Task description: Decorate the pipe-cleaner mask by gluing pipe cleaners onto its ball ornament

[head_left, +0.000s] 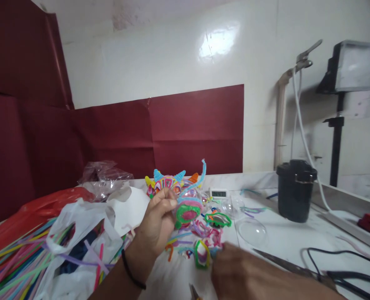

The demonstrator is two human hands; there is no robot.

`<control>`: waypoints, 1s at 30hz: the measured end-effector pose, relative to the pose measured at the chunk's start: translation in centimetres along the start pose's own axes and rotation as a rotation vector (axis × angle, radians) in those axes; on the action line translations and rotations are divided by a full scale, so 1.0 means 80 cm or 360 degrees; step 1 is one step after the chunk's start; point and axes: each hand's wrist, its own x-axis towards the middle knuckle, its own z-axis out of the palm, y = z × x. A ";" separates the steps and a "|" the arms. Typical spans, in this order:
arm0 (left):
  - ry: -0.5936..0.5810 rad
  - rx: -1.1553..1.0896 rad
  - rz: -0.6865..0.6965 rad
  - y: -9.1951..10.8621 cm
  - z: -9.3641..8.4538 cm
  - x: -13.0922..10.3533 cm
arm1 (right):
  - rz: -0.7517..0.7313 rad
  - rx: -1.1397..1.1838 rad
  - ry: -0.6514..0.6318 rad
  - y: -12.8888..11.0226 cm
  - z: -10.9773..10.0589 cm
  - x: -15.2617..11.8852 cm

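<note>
Looking partly wound, I'd guess: your left hand (163, 204) pinches the banded fuzzy piece (188, 212), blue strand (203, 171) loose above, green-rimmed patch (201, 254) separate between your hands, and your right hand (233, 268) is too blurry to tell its spread or grip.

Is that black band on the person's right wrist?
No, the black band is on the left hand's wrist, below the colourful craft it holds.

- Left hand (160, 218), gripping one fuzzy pink, green and blue piece (188, 212).
- Right hand (231, 266), blurred, just beside one green-and-yellow-rimmed oval (201, 255).
- Beyond left hand: one horned, multicoloured figure (166, 183).
- Left of left hand: white plastic bag (108, 229).
</note>
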 end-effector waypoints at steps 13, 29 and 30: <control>-0.0153 0.0514 -0.0236 -0.029 0.041 -0.023 | 0.0075 -0.0640 0.0836 0.010 -0.078 -0.002; -0.0095 0.0432 -0.0292 -0.033 0.037 -0.025 | 0.0934 0.1165 0.0841 0.016 -0.066 0.005; -0.0090 0.0430 -0.0298 -0.034 0.037 -0.025 | 0.0949 0.1188 0.0854 0.017 -0.066 0.005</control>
